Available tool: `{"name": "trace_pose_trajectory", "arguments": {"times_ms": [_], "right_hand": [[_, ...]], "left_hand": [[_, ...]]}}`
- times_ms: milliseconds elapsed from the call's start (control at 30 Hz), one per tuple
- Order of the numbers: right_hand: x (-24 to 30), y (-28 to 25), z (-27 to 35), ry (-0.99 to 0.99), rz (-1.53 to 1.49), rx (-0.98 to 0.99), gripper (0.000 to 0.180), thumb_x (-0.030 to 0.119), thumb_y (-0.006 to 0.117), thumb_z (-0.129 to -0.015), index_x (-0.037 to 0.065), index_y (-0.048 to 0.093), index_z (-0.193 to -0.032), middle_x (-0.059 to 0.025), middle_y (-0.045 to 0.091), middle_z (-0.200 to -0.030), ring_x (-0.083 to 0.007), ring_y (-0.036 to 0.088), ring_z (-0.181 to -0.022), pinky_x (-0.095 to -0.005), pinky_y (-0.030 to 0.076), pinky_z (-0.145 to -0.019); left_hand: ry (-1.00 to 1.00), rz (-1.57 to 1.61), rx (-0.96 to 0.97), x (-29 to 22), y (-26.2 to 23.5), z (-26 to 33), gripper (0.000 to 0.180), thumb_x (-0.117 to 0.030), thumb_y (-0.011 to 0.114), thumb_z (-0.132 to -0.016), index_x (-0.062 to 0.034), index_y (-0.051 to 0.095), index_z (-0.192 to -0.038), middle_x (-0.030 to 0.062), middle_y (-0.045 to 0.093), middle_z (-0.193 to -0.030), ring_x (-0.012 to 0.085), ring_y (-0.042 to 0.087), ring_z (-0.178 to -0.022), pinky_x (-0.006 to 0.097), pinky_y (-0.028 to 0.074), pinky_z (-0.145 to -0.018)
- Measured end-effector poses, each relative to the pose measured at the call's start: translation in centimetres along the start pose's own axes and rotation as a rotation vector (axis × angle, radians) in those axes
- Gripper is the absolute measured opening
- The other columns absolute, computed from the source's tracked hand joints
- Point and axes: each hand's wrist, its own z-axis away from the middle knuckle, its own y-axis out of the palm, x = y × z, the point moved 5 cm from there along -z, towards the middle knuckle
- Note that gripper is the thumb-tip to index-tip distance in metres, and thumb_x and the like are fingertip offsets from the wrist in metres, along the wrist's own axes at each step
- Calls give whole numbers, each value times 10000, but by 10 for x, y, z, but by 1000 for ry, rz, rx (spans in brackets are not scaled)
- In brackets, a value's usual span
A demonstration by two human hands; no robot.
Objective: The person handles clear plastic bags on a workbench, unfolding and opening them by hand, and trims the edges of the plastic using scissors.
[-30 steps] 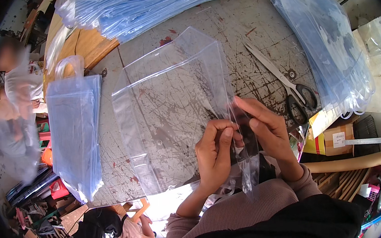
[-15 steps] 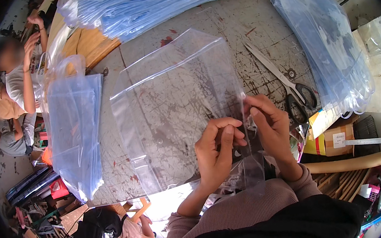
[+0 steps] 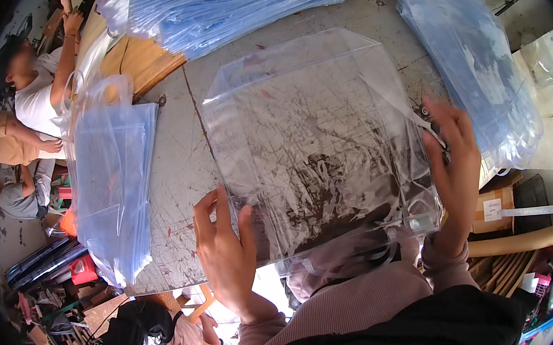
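The left hand (image 3: pixel 226 258) grips the near left edge of a large clear plastic zip pouch (image 3: pixel 317 144), fingers (image 3: pixel 216 209) spread and lying over its upper face, the thumb pressing at the edge beside them. The right hand (image 3: pixel 454 160) holds the pouch's right edge, fingers curled loosely around it with the tips on the film. The pouch is stretched flat between both hands, just above the near part of the table, tilted slightly up toward the far side. It is transparent, roughly square with rounded far corners, a seam running along its right side and a small clear slider near its near right corner; the scarred tabletop shows through it. The scratched grey worktable (image 3: pixel 182 175) carries a stack of bluish clear pouches (image 3: pixel 112 183) to the left, a fanned heap of blue-tinted plastic sheets (image 3: pixel 239 5) at the far edge, and a further pile of clear blue pouches (image 3: pixel 475 71) on the right. Beyond the table's left edge, people sit on the floor (image 3: pixel 20 105), and cluttered boxes and tubes lie to the near right.
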Motion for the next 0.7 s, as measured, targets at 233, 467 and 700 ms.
{"name": "trace_pose_trajectory", "arguments": {"times_ms": [233, 467, 700], "right_hand": [[75, 53, 74, -514, -238, 770, 612, 271, 653, -780, 7, 457, -1296, -303, 362, -1335, -467, 371, -1247, -483, 373, -1006], [86, 44, 58, -536, -275, 786, 729, 451, 641, -778, -27, 427, -1285, -306, 341, -1351, -460, 365, -1259, -484, 399, -984], [80, 23, 38, -290, -795, 650, 603, 427, 763, -681, -7, 506, -1011, -185, 496, -1082, -298, 566, -909, -348, 486, -748]], "left_hand": [[-142, 228, 47, 29, 9, -9, 355, -130, 574, -894, 29, 556, -1211, 166, 566, -1057, 223, 633, -794, 289, 523, -574], [-45, 1583, 325, 13, 14, 6, 637, -112, 638, -854, 63, 321, -1378, 175, 565, -1124, 179, 610, -795, 230, 497, -529], [91, 1890, 442, -73, 27, 6, 231, 9, 651, -820, 4, 486, -981, 115, 479, -992, 134, 542, -811, 261, 526, -719]]}}
